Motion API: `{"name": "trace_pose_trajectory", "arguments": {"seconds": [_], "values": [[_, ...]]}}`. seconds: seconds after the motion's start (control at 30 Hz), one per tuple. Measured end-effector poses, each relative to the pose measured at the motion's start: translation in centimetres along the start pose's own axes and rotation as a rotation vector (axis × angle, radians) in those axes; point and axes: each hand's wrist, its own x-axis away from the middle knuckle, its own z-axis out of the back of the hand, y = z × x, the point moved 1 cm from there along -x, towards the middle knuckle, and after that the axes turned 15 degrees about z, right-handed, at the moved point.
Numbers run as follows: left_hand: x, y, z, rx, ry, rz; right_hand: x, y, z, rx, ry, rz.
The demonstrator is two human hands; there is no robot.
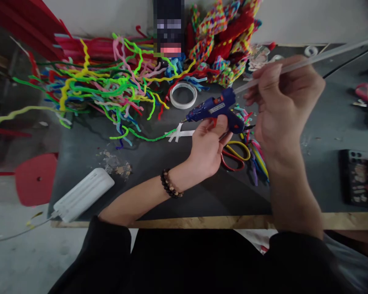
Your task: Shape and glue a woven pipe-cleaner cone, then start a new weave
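My left hand [208,149] is wrapped round the handle of a blue hot glue gun [214,107], its nozzle pointing left. Just under the nozzle lie crossed white strips [178,133] with the end of a green pipe cleaner [150,139] beside them. My right hand [284,96] pinches a long translucent glue stick [312,59], whose near end is at the back of the glue gun; whether it sits inside cannot be told. Below the glue gun lie scissors [243,151] with yellow and red handles, partly hidden by my left hand.
A tangle of colourful pipe cleaners [110,85] covers the back left. A roll of white tape [184,96] lies behind the glue gun, near multicoloured braided pieces [223,36]. A white power bank [84,195] with a cable lies front left, a phone [360,177] far right. A red stool [36,179] stands left.
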Motion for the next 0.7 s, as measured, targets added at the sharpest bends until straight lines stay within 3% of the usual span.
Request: {"name": "trace_pose_trajectory", "arguments": {"seconds": [0.13, 0.4, 0.6, 0.7], "values": [[0.1, 0.2, -0.1, -0.040, 0.060, -0.028, 0.1, -0.3, 0.1, 0.109, -0.082, -0.008], [1.0, 0.0, -0.9, -0.062, 0.129, -0.032, 0.0, -2.3, -0.4, 0.078, -0.120, 0.078], [1.0, -0.3, -0.8, -0.066, 0.108, -0.049, 0.3, -2.3, -0.6, 0.059, -0.099, 0.006], [1.0, 0.1, -0.9, -0.044, 0.094, -0.044, 0.2, -1.3, 0.1, 0.065, -0.216, -0.087]]}}
